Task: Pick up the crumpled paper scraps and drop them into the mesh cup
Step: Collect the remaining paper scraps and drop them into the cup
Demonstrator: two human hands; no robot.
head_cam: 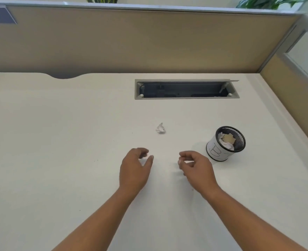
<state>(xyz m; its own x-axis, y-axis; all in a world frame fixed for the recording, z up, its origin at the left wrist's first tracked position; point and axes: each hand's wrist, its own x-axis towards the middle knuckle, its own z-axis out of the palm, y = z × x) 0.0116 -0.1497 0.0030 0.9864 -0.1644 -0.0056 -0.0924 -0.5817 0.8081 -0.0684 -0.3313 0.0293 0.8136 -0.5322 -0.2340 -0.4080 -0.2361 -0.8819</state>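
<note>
head view: a person's two bare forearms reach over a pale bench; the left hand hovers with fingers loosely curved and thumb apart, holding nothing, while the right hand has its fingers curled in toward the thumb, and whether it pinches anything cannot be told. one crumpled paper scrap lies alone on the bench beyond both hands, well apart from the mesh cup, which stands upright to the right, just past the right hand, wrapped in a white label. white and tan scraps sit inside the cup. behind, an open cable slot, a tan partition and green leaves
</note>
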